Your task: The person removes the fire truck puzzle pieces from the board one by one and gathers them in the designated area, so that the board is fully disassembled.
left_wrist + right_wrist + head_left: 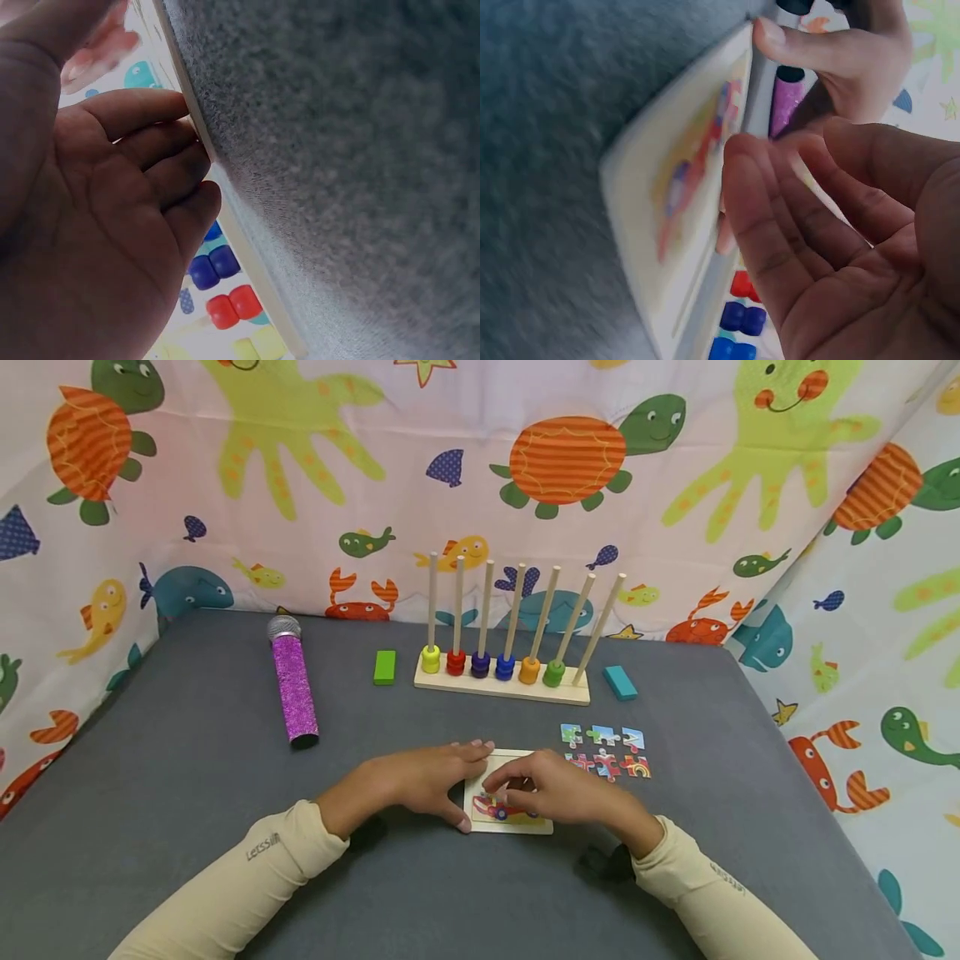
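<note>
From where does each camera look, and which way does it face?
Head: on the head, facing forward and down at the board; left hand, right hand and sleeves show.
Left wrist: on that wrist, facing table and beads; left hand shows.
Right wrist: on that wrist, facing the board; right hand and left hand show.
Head and right wrist views share the microphone.

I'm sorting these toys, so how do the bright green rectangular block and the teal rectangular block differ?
In the head view, the green block lies left of the wooden peg stand; the teal block lies right of it. The green block sits nearly straight, while the teal block slants. Both are rectangular and rest on the grey table.
</note>
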Available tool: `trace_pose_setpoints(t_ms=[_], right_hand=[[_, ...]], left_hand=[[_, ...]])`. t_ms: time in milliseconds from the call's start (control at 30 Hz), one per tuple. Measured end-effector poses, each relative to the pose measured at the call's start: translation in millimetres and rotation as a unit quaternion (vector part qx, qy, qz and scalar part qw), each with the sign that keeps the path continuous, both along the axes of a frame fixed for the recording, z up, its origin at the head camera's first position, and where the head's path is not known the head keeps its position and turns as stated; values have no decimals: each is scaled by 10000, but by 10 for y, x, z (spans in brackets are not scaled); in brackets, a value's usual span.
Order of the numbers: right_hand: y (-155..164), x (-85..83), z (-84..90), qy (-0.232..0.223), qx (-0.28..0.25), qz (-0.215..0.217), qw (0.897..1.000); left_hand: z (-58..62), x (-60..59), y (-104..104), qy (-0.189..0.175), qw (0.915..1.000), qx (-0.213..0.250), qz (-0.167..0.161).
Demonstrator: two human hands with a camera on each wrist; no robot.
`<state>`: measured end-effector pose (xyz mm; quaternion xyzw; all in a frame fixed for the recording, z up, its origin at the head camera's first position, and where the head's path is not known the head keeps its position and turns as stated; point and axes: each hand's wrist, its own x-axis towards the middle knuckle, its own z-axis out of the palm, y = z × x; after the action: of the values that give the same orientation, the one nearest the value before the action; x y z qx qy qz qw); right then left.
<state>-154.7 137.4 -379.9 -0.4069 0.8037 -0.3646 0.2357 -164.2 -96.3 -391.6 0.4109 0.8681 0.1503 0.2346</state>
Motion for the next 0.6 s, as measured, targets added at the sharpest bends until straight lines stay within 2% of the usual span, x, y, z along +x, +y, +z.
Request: trace_pose_setpoints(t_ms=[200, 367, 600], right_hand=[[30, -8, -83, -477, -354, 67, 9982], [75, 1, -94, -836, -402, 51, 9957], [39, 6, -107, -787, -383, 27, 9962]], left_hand=[[-14, -13, 20, -1, 10000, -13, -62], [-13, -6, 35, -36, 9999, 47, -84], [-13, -2, 25, 16, 10000, 44, -18]])
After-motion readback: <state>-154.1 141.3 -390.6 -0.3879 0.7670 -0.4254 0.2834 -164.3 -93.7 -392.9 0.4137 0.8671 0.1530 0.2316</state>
